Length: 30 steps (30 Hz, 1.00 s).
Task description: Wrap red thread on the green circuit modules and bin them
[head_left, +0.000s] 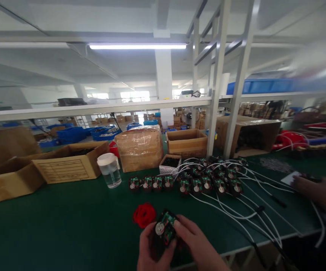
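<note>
At the near edge of the bench [67, 226], the left hand [148, 252] and right hand [197, 244] hold a circuit-board assembly [164, 230] between them. A coil of wire [144, 215] lies just to its left. Behind, mid-bench, a row of like assemblies [185, 184] runs left to right, cables [236, 210] trailing toward the right edge. Left of the row stands a lidded jar [110, 170]; cardboard boxes [67, 165] line the far edge. A co-worker's hand [315, 190] rests at the right edge.

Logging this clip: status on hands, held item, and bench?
Left hand and right hand both grip one black module, circuit side up. Red coil just beyond. Another person's hand at the right, clear.
</note>
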Available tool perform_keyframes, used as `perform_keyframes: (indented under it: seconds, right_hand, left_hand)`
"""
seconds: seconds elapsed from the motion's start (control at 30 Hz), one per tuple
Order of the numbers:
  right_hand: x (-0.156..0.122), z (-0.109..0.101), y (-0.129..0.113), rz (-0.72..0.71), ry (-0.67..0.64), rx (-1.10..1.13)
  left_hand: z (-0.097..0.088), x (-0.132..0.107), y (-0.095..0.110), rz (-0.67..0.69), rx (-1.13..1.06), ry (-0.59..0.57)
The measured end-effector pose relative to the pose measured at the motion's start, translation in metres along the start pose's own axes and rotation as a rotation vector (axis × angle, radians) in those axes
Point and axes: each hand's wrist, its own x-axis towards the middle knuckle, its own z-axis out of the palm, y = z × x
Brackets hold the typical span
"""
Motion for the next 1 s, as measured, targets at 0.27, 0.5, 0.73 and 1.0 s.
perform_keyframes:
  seconds: [0.27, 0.5, 0.73, 1.0]
  right_hand:
    - [0.027, -0.036, -0.025, -0.040, 0.023, -0.264]
    - [0.044, -0.042, -0.008, -0.040, -0.023, -0.447]
    - [0.000, -0.037, 0.033, 0.001, 0.253, -0.711]
    - [-0.046, -0.029, 0.031, 0.095, 0.132, -1.566]
  left_hand:
    - [0.018, 0.022, -0.034, -0.023, 0.227, -0.227]
    - [0.009, 0.052, -0.031, 0.064, 0.672, -0.318]
    - [0.018, 0.052, -0.030, 0.109, 0.797, -0.327]
    - [0.022, 0.049, -0.024, 0.170, 0.848, -0.319]
